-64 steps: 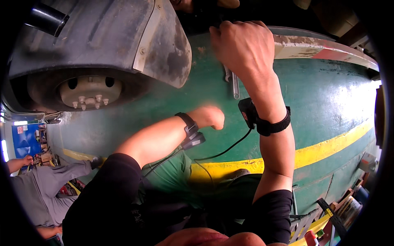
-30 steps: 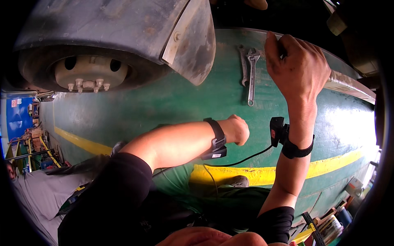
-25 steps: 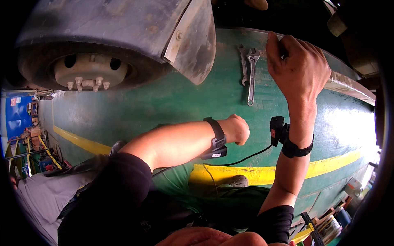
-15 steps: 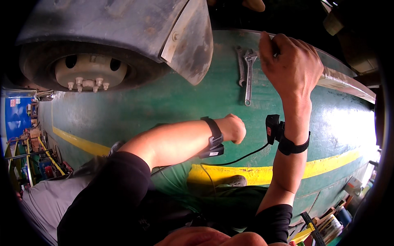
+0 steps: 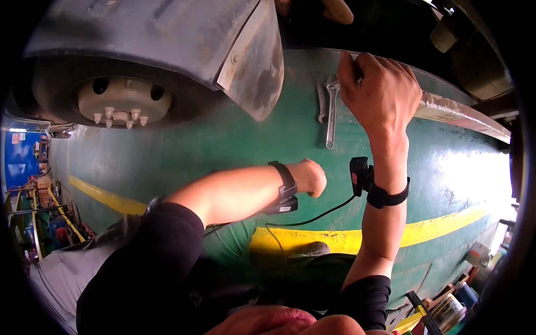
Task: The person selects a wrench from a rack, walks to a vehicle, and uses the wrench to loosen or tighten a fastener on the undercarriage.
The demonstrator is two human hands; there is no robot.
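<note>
My right hand [image 5: 382,97] is closed over the edge of a long, scuffed metal beam [image 5: 463,109] at the upper right. Just left of it, on the green floor, lie an open-end wrench [image 5: 321,103] and an adjustable wrench [image 5: 330,123]. My left hand [image 5: 310,178] is closed, lower in the middle; whatever it may hold is hidden. Straps with black boxes sit on both wrists, with cables running from them. Up and left of my hands are a wheel hub [image 5: 120,100] with bolts and a dark, dirty mudguard [image 5: 145,33] with a metal strip.
A person's arm [image 5: 335,8] shows at the dark top, and grey-clothed legs [image 5: 61,279] at lower left. A blue board [image 5: 22,151] and clutter stand at far left. A yellow line [image 5: 441,223] crosses the floor; containers [image 5: 466,293] crowd the lower right.
Over the last second both hands have shifted slightly left in view, and the mudguard too. My right hand stays closed on the beam; the person's arm at the top has moved a little.
</note>
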